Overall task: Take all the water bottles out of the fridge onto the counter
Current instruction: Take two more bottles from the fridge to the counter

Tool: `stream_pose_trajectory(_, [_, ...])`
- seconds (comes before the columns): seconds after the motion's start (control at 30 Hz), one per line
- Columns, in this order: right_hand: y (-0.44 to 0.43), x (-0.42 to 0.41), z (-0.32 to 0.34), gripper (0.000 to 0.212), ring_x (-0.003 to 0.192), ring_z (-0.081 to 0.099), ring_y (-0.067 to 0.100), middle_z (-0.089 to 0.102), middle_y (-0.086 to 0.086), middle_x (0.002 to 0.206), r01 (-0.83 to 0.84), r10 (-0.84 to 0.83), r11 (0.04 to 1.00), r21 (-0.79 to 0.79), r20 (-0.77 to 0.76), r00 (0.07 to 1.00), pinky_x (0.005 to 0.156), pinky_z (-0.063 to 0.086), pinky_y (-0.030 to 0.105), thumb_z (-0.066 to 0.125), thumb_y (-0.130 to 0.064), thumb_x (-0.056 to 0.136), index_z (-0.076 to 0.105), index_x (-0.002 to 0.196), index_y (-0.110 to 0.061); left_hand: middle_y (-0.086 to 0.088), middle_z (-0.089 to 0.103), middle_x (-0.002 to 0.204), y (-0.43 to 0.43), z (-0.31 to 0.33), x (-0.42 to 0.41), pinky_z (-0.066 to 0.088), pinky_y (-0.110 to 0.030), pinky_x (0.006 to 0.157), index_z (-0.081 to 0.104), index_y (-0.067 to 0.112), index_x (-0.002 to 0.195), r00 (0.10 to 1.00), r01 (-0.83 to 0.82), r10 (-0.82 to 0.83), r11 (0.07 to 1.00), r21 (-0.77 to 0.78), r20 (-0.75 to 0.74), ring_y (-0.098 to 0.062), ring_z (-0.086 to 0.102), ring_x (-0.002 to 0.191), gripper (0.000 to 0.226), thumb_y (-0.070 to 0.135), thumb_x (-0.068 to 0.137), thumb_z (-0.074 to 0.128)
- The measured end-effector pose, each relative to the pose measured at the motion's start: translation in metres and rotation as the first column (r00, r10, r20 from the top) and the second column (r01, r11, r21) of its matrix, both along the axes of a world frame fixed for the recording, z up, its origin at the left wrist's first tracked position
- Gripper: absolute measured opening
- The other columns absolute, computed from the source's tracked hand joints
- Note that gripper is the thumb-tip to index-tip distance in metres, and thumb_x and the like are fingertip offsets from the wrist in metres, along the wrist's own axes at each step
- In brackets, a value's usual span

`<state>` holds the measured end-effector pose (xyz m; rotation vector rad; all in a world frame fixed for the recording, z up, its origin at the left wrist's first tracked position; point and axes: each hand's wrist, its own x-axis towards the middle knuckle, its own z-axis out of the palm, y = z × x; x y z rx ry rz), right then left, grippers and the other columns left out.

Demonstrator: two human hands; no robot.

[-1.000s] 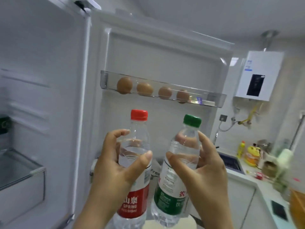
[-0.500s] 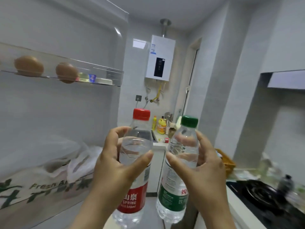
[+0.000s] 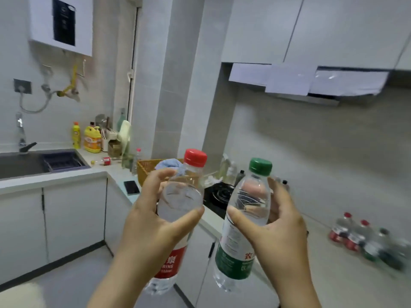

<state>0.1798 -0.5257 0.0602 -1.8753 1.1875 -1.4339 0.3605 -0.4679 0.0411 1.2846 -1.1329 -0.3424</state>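
Note:
My left hand grips a clear water bottle with a red cap and red label, held upright in front of me. My right hand grips a second water bottle with a green cap and green label, also upright. Both bottles hang in the air above the floor and the counter edge. On the pale counter at the right stand several water bottles, some red-labelled and some green-labelled, blurred. The fridge is out of view.
A black gas hob lies on the counter behind the held bottles, with a wicker basket and a black phone to its left. A sink with a tap and detergent bottles sits at the far left. A range hood hangs above.
The view has swung right, away from the fridge door with the eggs, toward the counter and hob. Both hands still hold their bottles the same way; the bottles on the counter have come into view.

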Motion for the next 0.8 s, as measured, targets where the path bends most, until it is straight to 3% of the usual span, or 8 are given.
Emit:
stream_pose_trajectory(0.13, [-0.007, -0.043, -0.005, 0.084, 0.111, 0.061, 0.006, 0.062, -0.025, 0.119, 0.162, -0.162, 0.987, 0.007, -0.039, 0.986, 0.096, 0.051, 0.041, 0.082, -0.047, 0.059, 0.042, 0.133, -0.05, 0.013, 0.069, 0.106, -0.035, -0.007, -0.035, 0.053, -0.048, 0.086, 0.047, 0.049, 0.115, 0.986, 0.169, -0.169, 0.986, 0.011, -0.007, -0.012, 0.066, 0.098, 0.067, 0.05, 0.056, 0.08])
stream_pose_trajectory(0.3, [-0.014, -0.104, -0.008, 0.077, 0.106, 0.062, 0.004, 0.063, -0.026, 0.115, 0.295, -0.294, 0.955, 0.024, -0.031, 0.955, 0.094, 0.053, 0.041, 0.083, -0.04, 0.061, 0.046, 0.128, -0.048, 0.013, 0.07, 0.101, -0.07, -0.01, -0.093, 0.055, -0.045, 0.084, 0.049, 0.048, 0.113, 0.942, 0.336, -0.336, 0.942, 0.015, -0.014, -0.008, 0.068, 0.092, 0.064, 0.038, 0.062, 0.086])
stream_pose_trajectory(0.4, [-0.022, -0.142, -0.01, 0.076, 0.103, 0.063, 0.003, 0.063, -0.026, 0.117, 0.339, -0.338, 0.94, 0.026, -0.037, 0.94, 0.094, 0.053, 0.041, 0.081, -0.041, 0.062, 0.047, 0.129, -0.047, 0.017, 0.07, 0.1, -0.088, -0.011, -0.129, 0.055, -0.036, 0.081, 0.048, 0.054, 0.112, 0.918, 0.395, -0.395, 0.919, 0.004, -0.015, -0.003, 0.068, 0.091, 0.066, 0.042, 0.058, 0.083])
stream_pose_trajectory(0.5, [-0.032, -0.177, -0.013, 0.073, 0.104, 0.063, 0.003, 0.063, -0.026, 0.116, 0.376, -0.375, 0.926, 0.022, -0.032, 0.926, 0.094, 0.053, 0.039, 0.079, -0.044, 0.059, 0.049, 0.126, -0.046, 0.02, 0.07, 0.098, -0.106, -0.011, -0.165, 0.053, -0.029, 0.076, 0.049, 0.056, 0.109, 0.899, 0.438, -0.438, 0.899, -0.003, -0.025, 0.0, 0.069, 0.088, 0.067, 0.032, 0.061, 0.089])
stream_pose_trajectory(0.6, [-0.042, -0.216, -0.017, 0.072, 0.108, 0.062, 0.004, 0.064, -0.025, 0.116, 0.416, -0.415, 0.909, 0.023, -0.015, 0.909, 0.096, 0.052, 0.04, 0.079, -0.043, 0.059, 0.049, 0.124, -0.048, 0.019, 0.07, 0.101, -0.124, -0.013, -0.205, 0.054, -0.03, 0.077, 0.049, 0.055, 0.111, 0.876, 0.481, -0.481, 0.877, 0.003, -0.029, -0.002, 0.069, 0.09, 0.068, 0.04, 0.054, 0.083])
stream_pose_trajectory(0.8, [-0.055, -0.279, -0.025, 0.068, 0.112, 0.06, 0.002, 0.063, -0.021, 0.12, 0.502, -0.502, 0.865, 0.015, -0.019, 0.865, 0.097, 0.051, 0.038, 0.079, -0.041, 0.062, 0.053, 0.125, -0.039, 0.019, 0.07, 0.101, -0.154, -0.021, -0.273, 0.055, -0.034, 0.082, 0.05, 0.055, 0.111, 0.848, 0.529, -0.529, 0.849, 0.014, 0.031, -0.001, 0.068, 0.09, 0.068, 0.023, 0.064, 0.087])
